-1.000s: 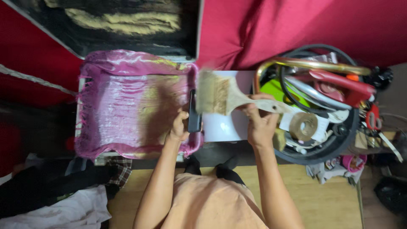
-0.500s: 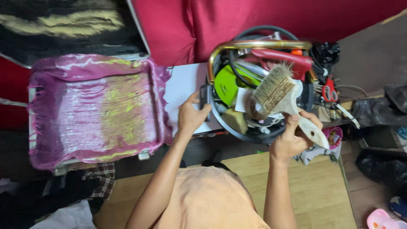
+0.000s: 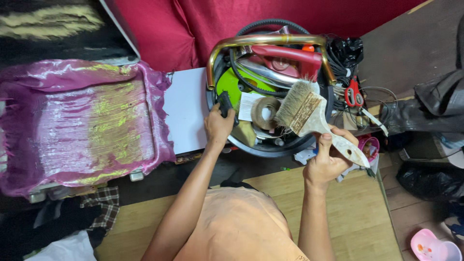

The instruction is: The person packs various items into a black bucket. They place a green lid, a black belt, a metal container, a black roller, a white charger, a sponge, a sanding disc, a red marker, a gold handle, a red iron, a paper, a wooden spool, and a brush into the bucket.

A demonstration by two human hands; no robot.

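Pink, yellow-streaked tray liner [image 3: 82, 121], pale-bristled brush [image 3: 309, 113], red scissors [image 3: 354, 93]

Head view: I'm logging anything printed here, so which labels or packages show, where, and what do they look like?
Paper label: white rectangle with small dark print, lying in the round tool tub, between left hand and tape roll.
Nothing else printed is legible as a package, sign or screen.

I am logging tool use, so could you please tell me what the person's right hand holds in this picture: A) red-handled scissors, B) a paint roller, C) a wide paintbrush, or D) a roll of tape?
C: the right hand grips the pale handle of a wide paintbrush, its bristles raised over the round tub of tools.
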